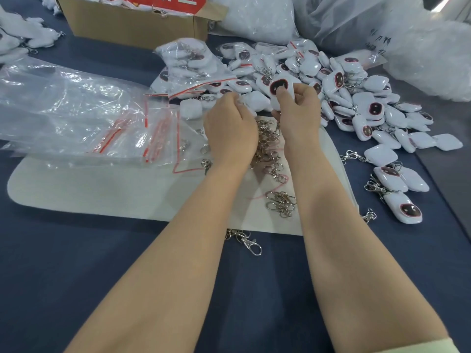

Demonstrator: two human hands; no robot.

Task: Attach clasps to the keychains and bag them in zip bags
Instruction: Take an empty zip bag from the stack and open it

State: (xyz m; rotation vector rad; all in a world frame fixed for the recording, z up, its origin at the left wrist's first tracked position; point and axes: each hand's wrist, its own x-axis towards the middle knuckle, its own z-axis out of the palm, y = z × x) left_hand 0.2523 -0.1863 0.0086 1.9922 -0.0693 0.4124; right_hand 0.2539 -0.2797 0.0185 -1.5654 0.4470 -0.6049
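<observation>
Glossy white plastic keychains (377,112), shiny metal clasps (280,200), clear crinkled plastic bags (76,108), matt cardboard box (135,26), dark cloth table (76,250).

The left hand (230,133) and right hand (299,110) are bare, as are both forearms along their visible length. At the bottom right corner the right arm carries the edge of a plain, pale yellow-green sleeve (423,346).

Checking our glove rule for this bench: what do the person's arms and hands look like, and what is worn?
The left hand and right hand are bare: no gloves, rings or watch visible. The left forearm and right forearm are uncovered; a pale greenish sleeve edge shows on the right one at the bottom corner.
</observation>
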